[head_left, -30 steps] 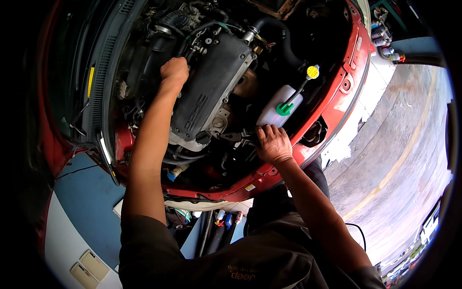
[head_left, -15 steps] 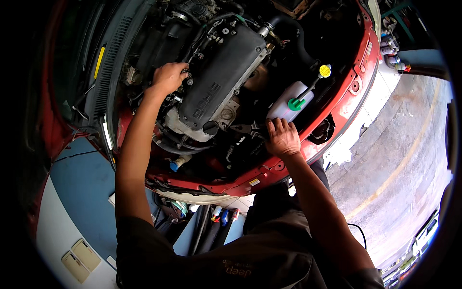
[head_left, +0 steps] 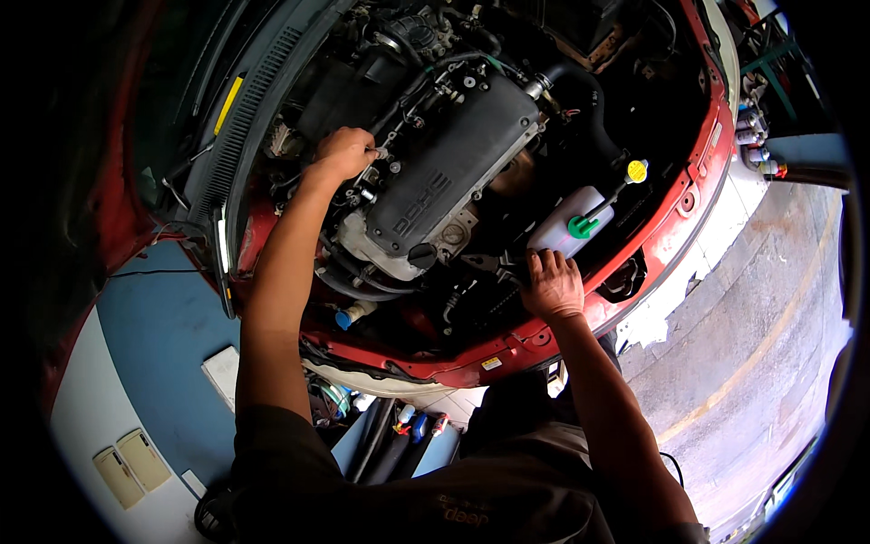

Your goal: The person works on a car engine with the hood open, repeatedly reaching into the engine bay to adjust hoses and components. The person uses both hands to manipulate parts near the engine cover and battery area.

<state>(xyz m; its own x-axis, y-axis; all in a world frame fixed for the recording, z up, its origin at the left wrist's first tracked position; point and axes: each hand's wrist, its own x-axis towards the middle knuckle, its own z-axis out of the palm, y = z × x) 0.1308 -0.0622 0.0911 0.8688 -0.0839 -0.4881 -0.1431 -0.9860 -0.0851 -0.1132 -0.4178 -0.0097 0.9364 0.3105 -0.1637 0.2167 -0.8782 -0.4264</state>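
Observation:
Over the far-left side of the engine, my left hand (head_left: 346,152) is closed, its fingertips pinched at the row of small fittings beside the black valve cover (head_left: 449,168). Whatever sits between those fingertips is too small to make out. My right hand (head_left: 554,285) is at the near end of the white coolant reservoir (head_left: 562,227), fingers curled. From it, a dark grey tool that looks like pliers (head_left: 485,261) points left toward the engine. The reservoir carries a green cap (head_left: 581,227). A black oil filler cap (head_left: 421,256) is on the valve cover's near end.
The red front body panel (head_left: 666,245) curves around the engine bay at the right and near side. A yellow cap (head_left: 638,171) stands beyond the reservoir, a blue cap (head_left: 343,319) near left. A black hose (head_left: 589,100) arches at the far side. Spray cans (head_left: 750,136) stand far right.
The whole view has shifted, so the engine bay appears lower and further right. Both hands stay at about the same spots on the engine and beside the reservoir.

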